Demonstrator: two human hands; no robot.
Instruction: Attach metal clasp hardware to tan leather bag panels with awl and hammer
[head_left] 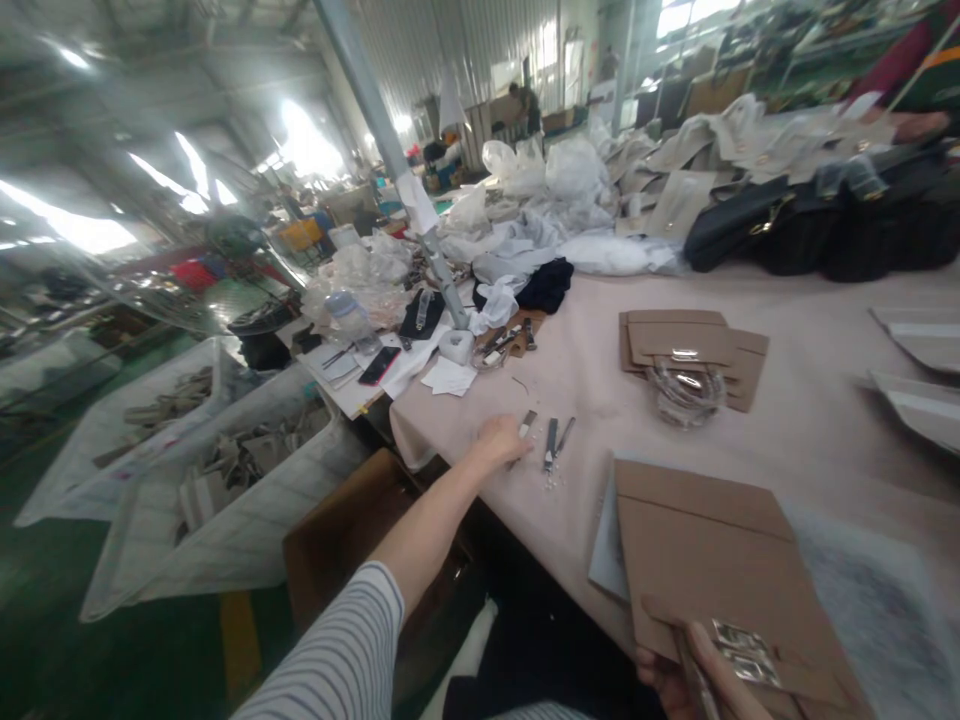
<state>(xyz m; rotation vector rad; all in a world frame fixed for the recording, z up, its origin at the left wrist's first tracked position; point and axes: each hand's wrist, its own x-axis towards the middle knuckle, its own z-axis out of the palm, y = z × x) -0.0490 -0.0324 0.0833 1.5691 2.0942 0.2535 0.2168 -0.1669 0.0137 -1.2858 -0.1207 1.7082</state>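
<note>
My left hand [501, 441] reaches out to the near left part of the pale table [810, 410] and closes on a small metal tool [526, 425]. Just right of it lies a pair of small metal snips [556, 441] with tiny white bits beside them. My right hand [694, 680] is at the bottom edge, holding a brown cardboard sheet [712, 560] with small clear packets [739, 652] pinned under the thumb.
A stack of brown card pieces [694, 345] with a clear coil [686, 392] sits mid-table. Black bags [817, 235] and white plastic bags [570, 165] pile at the back. A grey pole [390, 150] rises left. White bins [225, 480] and a brown box [345, 530] stand on the floor.
</note>
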